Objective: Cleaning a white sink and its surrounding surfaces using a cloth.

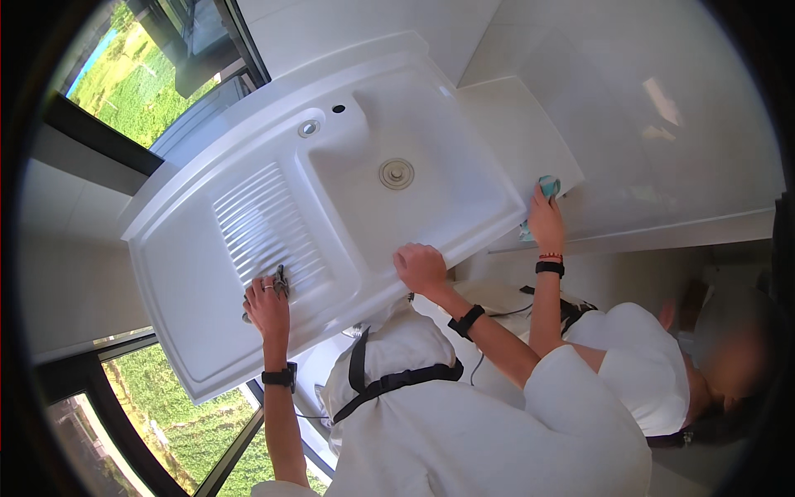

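My left hand (268,307) lies over the ribbed washboard part (261,217) of a white laundry sink (174,298), its fingers around a dark cloth (281,282), which is mostly hidden by the hand. My right hand (421,268), with fingers curled and nothing seen in it, rests on the sink's front rim near the deep basin (435,211). The basin has a round metal drain (396,174). A smaller round fitting (308,128) and a dark hole (338,109) are in the back ledge.
On the right, a co-worker (633,366) in white holds a teal and white cloth (549,186) at the edge of a pale side ledge (515,130). Dark-framed windows (105,140) stand at the left. Light wall panels rise behind the sink.
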A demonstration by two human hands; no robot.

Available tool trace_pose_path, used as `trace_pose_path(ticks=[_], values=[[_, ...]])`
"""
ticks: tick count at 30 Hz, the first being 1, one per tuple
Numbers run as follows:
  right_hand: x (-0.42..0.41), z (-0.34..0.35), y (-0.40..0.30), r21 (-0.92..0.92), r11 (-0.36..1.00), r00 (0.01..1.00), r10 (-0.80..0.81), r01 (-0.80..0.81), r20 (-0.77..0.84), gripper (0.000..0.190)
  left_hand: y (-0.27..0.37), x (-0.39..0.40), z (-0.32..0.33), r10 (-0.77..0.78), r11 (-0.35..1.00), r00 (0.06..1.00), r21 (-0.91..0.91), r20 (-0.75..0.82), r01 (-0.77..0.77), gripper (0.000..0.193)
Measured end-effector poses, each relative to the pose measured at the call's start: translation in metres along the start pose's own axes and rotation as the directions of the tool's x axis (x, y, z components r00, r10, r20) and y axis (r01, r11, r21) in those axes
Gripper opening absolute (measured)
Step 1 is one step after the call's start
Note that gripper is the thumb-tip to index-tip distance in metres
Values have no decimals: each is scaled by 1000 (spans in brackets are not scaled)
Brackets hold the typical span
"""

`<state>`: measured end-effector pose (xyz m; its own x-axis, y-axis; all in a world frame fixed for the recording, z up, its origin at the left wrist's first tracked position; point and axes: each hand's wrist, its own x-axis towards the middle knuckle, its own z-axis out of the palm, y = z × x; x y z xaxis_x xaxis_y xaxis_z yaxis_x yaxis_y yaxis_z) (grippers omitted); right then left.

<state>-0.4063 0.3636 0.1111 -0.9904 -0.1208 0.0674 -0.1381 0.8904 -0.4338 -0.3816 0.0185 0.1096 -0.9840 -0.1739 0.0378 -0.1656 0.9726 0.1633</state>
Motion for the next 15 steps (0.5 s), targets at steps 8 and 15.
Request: trace_pose_path(ticks=[8, 15], values=[[-3, 1, 5, -15, 1000, 999, 23, -24, -37, 20, -18, -81, -2, 83, 996, 996, 16, 14, -83, 28], [-5, 2, 4, -6, 1000, 1000, -3, 3, -12, 20, -83, -78, -4, -410, 906, 908, 73, -86, 416, 31]])
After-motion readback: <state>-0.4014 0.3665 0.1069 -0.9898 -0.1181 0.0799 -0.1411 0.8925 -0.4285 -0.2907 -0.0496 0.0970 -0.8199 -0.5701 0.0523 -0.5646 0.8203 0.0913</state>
